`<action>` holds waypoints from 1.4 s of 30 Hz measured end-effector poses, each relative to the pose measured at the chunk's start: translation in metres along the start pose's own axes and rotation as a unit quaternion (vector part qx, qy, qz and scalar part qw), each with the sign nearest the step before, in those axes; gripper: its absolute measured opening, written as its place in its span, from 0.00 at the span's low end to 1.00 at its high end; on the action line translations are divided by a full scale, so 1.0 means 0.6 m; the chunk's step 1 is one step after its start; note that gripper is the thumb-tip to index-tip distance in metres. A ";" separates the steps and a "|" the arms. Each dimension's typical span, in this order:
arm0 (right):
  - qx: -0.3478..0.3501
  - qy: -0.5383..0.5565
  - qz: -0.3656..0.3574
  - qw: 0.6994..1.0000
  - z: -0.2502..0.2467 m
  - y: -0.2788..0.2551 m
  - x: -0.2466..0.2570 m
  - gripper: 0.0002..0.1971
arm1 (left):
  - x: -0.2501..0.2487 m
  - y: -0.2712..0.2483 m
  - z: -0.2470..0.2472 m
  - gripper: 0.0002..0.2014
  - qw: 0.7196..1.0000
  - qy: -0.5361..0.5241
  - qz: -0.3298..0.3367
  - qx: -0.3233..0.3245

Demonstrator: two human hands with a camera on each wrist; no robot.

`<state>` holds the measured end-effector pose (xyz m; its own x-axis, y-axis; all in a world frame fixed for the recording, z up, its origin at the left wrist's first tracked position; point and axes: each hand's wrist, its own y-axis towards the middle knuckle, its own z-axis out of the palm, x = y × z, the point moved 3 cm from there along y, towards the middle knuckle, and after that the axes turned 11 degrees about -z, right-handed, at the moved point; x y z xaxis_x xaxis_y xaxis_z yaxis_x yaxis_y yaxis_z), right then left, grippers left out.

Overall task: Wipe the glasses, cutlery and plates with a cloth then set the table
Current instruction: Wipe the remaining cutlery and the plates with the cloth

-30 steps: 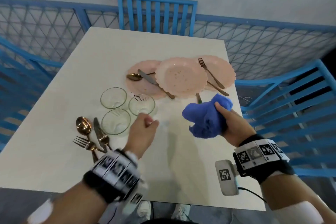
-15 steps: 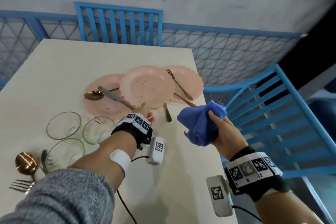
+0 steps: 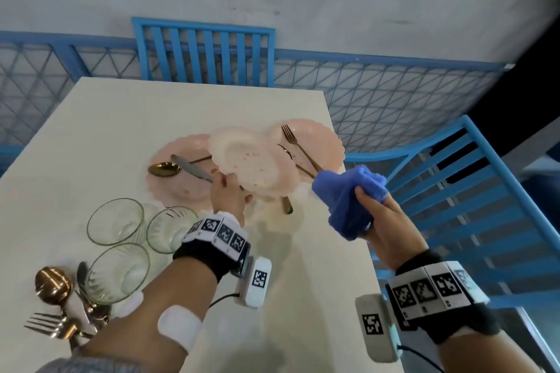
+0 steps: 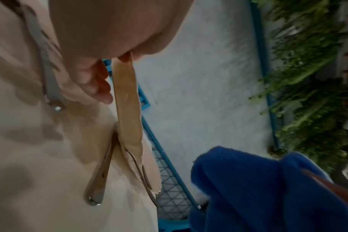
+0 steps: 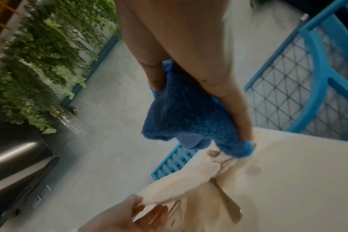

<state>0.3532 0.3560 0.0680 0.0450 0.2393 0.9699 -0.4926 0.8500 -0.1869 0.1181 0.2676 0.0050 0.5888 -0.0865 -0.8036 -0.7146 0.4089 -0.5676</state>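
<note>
Cutlery: spoon, knife, fork, heaped at 8 o'clock on table, just beside three glasses. Left plate at centre, carrying spoon and knife. Middle plate, crumb-speckled, near edge tilted clear of table, pinched at rim by left hand. Right plate at 1 o'clock, carrying fork. Blue cloth, bunched, clutched in right hand at 3 o'clock, apart from plates. Step judged: plate wiping, barely begun. Next move calls for bringing plate and cloth together.
</note>
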 end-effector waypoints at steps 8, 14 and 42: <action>0.058 -0.380 -0.303 0.872 0.075 0.033 0.081 0.16 | -0.006 -0.085 -0.064 0.14 0.989 -0.096 -0.034 0.106; 0.187 -0.652 -0.263 0.686 0.148 0.004 0.000 0.48 | -0.035 -0.137 -0.084 0.26 0.984 -0.037 0.031 0.173; 0.146 -0.478 -0.386 0.775 0.161 -0.089 -0.018 0.15 | -0.125 -0.218 -0.138 0.12 0.979 0.054 0.149 0.129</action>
<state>0.2953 0.2625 0.0827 -0.1716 -0.8639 0.4736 -0.8218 0.3907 0.4148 0.1360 0.1455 0.1248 0.3157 -0.0174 -0.9487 -0.7216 0.6448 -0.2520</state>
